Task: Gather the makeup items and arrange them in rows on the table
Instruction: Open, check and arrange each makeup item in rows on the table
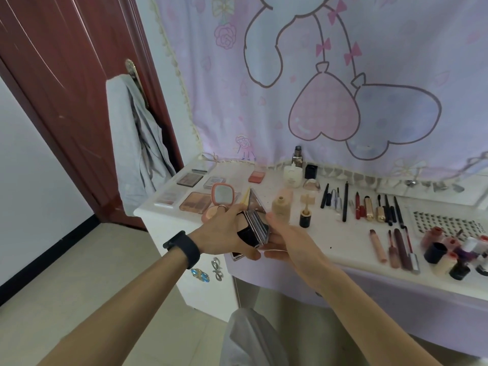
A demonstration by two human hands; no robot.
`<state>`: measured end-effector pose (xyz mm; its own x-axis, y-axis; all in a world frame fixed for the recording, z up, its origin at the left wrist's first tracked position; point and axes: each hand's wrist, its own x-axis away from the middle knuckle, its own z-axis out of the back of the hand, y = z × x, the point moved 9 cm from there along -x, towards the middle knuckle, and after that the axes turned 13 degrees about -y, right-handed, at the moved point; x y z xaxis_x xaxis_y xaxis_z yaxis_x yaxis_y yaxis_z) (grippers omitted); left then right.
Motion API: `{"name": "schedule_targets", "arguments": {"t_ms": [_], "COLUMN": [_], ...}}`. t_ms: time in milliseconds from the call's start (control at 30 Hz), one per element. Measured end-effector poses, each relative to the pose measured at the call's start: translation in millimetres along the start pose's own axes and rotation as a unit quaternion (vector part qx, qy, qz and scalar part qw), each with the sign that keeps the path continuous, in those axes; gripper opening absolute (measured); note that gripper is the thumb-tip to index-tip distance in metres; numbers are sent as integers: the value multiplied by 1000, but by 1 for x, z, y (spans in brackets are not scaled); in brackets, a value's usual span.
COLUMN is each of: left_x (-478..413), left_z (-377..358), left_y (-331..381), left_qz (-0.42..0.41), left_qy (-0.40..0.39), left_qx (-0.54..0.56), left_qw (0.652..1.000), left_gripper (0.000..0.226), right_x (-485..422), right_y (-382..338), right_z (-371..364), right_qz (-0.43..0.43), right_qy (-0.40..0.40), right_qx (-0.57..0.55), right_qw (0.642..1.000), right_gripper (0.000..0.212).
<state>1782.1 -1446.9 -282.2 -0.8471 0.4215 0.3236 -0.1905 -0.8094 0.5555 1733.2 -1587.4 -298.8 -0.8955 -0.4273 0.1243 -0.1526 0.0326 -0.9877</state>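
Both hands hold an open black compact palette (253, 228) with a mirrored lid above the table's front left edge. My left hand (224, 233) grips its left side; my right hand (287, 241) supports it from the right and below. Behind it lie flat eyeshadow palettes (196, 202) and an open pink round compact (223, 195). A beige foundation bottle (281, 207) stands just right of the palette. Pencils, mascaras and lipsticks (369, 207) lie in a row further right, with lip glosses (396, 247) in front of them.
The white table (330, 249) stands against a pink cartoon curtain (330, 88). Nail polish bottles (459, 254) cluster at the right edge beside a lash tray (446, 223). Small bottles (294, 175) stand at the back. A brown door (66, 88) with a hanging grey garment (137, 143) is left.
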Motion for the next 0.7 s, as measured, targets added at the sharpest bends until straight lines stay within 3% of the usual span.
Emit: {"name": "schedule_targets", "arguments": {"t_ms": [200, 267, 367, 467, 567, 700], "left_x": [10, 16, 24, 26, 20, 5], "left_z": [13, 27, 55, 85, 104, 125], "left_y": [-12, -21, -35, -46, -56, -63], "left_qz": [-27, -31, -43, -35, 10, 35], "left_qy": [37, 65, 115, 170, 189, 199], "left_qx": [81, 133, 206, 227, 242, 253], "left_qw": [996, 989, 971, 958, 952, 946], "left_gripper": [100, 98, 86, 74, 89, 115], "right_x": [-3, -2, -2, -15, -35, -56], "right_y": [2, 6, 17, 28, 36, 41], "right_z": [-2, 11, 22, 17, 4, -9], "right_qz": [6, 9, -15, 10, 42, 48], "right_qy": [3, 53, 96, 94, 77, 54], "right_qx": [15, 160, 405, 553, 643, 689], "right_qw": [1000, 986, 909, 828, 761, 721], "right_gripper": [42, 36, 44, 53, 60, 59]}}
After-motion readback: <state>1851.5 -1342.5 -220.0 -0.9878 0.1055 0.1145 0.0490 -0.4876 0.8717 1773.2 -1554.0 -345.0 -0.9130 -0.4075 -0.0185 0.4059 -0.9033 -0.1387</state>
